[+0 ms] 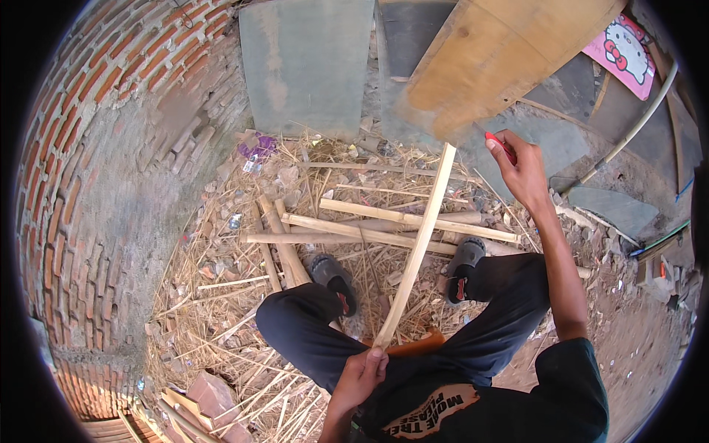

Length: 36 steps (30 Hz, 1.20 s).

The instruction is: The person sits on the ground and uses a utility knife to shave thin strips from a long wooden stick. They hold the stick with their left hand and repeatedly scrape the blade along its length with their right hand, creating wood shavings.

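A long split bamboo strip [420, 255] slants up and away from my lap, pale on its inner face. My left hand [360, 380] is closed around its near end, close to my waist. Out to the right, my right hand [519, 164] grips a red-handled knife [501, 148], held beside the strip's far end and apart from it. The knife's thin blade points up and left and is hard to make out against the boards. On the ground between and beyond my feet lie several bamboo pieces [354, 230], some crossing each other.
Straw, shavings and rubble [221, 325] cover the ground. A brick wall [96, 221] rises on the left. Ahead lean a grey-green panel [306, 70] and a brown wooden board [502, 52]. A pale pole [628, 136] leans at the right. Broken bricks [214, 399] lie at the lower left.
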Motion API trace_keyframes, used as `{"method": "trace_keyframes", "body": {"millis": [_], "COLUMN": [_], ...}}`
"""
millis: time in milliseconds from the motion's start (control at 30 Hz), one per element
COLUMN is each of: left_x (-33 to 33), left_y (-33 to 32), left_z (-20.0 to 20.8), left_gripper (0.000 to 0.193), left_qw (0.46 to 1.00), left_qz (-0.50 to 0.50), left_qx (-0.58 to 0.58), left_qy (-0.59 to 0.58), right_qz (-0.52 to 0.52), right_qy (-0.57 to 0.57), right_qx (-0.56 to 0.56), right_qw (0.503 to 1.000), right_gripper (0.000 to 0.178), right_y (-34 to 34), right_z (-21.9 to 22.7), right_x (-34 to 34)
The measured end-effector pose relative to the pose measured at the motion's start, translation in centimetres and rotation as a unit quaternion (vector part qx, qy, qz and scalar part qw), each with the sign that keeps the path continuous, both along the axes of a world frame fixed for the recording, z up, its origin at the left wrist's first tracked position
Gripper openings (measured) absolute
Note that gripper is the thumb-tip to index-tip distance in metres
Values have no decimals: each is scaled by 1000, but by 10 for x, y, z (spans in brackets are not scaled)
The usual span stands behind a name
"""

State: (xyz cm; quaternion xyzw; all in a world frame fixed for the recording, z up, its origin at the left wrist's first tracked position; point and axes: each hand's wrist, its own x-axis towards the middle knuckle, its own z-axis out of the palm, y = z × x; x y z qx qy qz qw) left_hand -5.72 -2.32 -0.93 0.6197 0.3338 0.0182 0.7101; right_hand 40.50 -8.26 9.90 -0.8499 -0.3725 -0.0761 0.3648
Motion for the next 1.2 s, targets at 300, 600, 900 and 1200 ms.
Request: {"method": "trace_keyframes", "body": {"millis": [300,600,900,1200], "left_x": [35,58,70,73], "left_y": [26,30,25,22], "left_z": [14,29,39,44], "left_gripper": [53,44,45,52], "left_qw": [995,982,978,972], "left_qz": [49,32,37,34], "left_qx": [60,174,188,219], "left_qy": [-59,-72,-79,-76], "right_qz": [260,320,307,256], "right_qy": [23,-29,-34,-67], "right_qx": [34,63,58,67], "right_qw": [965,945,949,962], "right_gripper": [29,31,28,28], "right_y": [-14,-20,-18,-19], "right_z": [-47,-64,-54,-54], "right_x": [-134,-185,-189,-180]}}
